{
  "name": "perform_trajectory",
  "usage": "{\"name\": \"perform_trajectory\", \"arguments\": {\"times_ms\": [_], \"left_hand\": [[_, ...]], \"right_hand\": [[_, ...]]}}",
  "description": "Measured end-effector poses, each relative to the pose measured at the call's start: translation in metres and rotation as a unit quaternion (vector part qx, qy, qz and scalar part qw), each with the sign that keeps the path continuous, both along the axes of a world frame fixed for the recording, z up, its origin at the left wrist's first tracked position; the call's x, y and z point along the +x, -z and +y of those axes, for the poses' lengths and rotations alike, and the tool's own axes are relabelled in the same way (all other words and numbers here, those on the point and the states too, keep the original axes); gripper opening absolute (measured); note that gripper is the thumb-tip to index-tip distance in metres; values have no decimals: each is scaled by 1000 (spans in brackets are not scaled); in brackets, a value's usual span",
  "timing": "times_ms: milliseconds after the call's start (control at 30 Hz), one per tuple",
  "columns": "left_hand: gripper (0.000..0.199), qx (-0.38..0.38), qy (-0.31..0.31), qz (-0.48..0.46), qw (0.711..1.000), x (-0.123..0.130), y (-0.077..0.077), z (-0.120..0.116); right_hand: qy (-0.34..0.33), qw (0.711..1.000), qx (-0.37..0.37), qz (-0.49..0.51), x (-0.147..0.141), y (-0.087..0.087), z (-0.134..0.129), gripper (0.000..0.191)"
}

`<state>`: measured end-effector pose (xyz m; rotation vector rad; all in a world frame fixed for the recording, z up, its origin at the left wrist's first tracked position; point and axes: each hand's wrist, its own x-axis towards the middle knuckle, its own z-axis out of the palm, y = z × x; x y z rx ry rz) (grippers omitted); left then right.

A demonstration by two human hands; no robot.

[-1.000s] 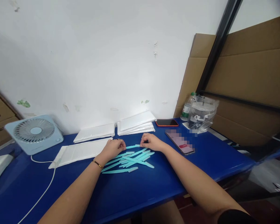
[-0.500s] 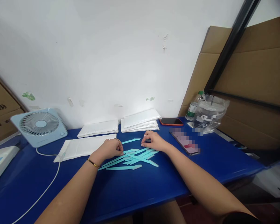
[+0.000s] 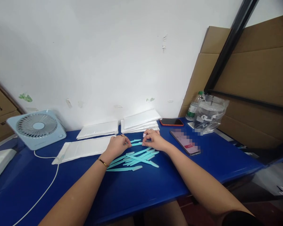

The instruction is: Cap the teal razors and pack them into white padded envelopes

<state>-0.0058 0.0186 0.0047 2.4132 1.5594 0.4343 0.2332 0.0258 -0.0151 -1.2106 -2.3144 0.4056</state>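
At the middle of the blue worktop (image 3: 141, 190), both hands are found at one turquoise eyebrow razor (image 3: 136, 144). The left hand (image 3: 117, 146) has its fingers pinched on the near-left end; the right hand (image 3: 157, 140) has thumb and fingers closed at the opposite end, so the razor spans the gap between them. A second razor (image 3: 136, 140) lies just beyond it, partly hidden by the left hand.

Nearer the worktop's front edge, a loose pile of razors (image 3: 141, 159) lies crossed at mixed angles, some handles running behind the left wrist, which bears a bracelet (image 3: 103, 162).

Left of the hands, a white packet (image 3: 85, 148) lies flat, its right end partly behind the left hand. Two stacks are noted by the wall: a low packet stack (image 3: 97, 129) and, to its right, a taller packet stack (image 3: 141, 121) with its top piece askew.

Right of these lie an orange-edged phone (image 3: 171, 122), screen dark, and a lit phone (image 3: 185, 142), its display partly pixelated. Behind them stand a green-capped bottle (image 3: 192, 110) and a clear plastic bag (image 3: 211, 116) around a lidded container. Far left, a light-blue fan (image 3: 39, 129) leans back, a white cable (image 3: 54, 179) beside it.
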Motion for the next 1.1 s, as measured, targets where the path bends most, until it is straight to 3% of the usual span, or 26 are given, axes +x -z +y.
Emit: {"name": "perform_trajectory", "arguments": {"times_ms": [233, 333, 467, 700, 867, 967, 1100], "left_hand": [[15, -4, -52, 15, 999, -11, 1, 4], [20, -2, -48, 5, 999, -15, 2, 5], [24, -29, 7, -1, 1000, -14, 0, -1], [26, -39, 86, 10, 995, 1, -2, -12], [26, 42, 42, 64, 996, -8, -2, -4], [24, 42, 8, 79, 996, -19, -1, 2], [26, 53, 27, 61, 996, -28, 2, 4]], "right_hand": [[80, 997, -12, -17, 25, -3, 5, 18], [43, 998, -25, -30, 29, -9, -1, 19], [-26, 995, -62, -70, 24, -13, -7, 20], [-50, 995, -63, -57, 16, -9, -6, 14], [10, 999, -27, -32, 26, -6, 1, 14], [72, 997, -33, 7, 36, -3, 7, 19], [58, 996, -26, 58, 43, 9, 18, 44]]}}
